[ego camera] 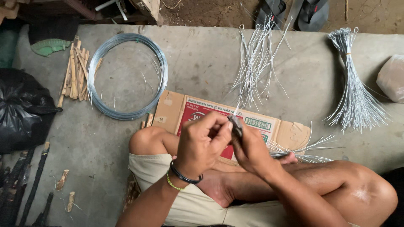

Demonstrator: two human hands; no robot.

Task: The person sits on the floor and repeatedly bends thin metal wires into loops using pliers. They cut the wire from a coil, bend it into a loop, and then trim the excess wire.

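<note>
I sit cross-legged on a concrete floor. My left hand (202, 141) and my right hand (252, 147) meet above my lap, both pinching a thin piece of silver wire (236, 110) that pokes up past the fingers. A small dark tool (236, 125) sits in my right hand's fingers at the wire's base. Under the hands lies a flattened cardboard box (185, 109). Cut wire pieces (307, 148) lie by my right foot.
A coil of silver wire (126, 75) lies at the left, bamboo sticks (75, 73) beside it. Looped wire pieces (256, 59) are spread ahead; a tied wire bundle (353, 84) lies right. A black plastic bag (21, 109) sits far left, sandals (294, 12) at the top.
</note>
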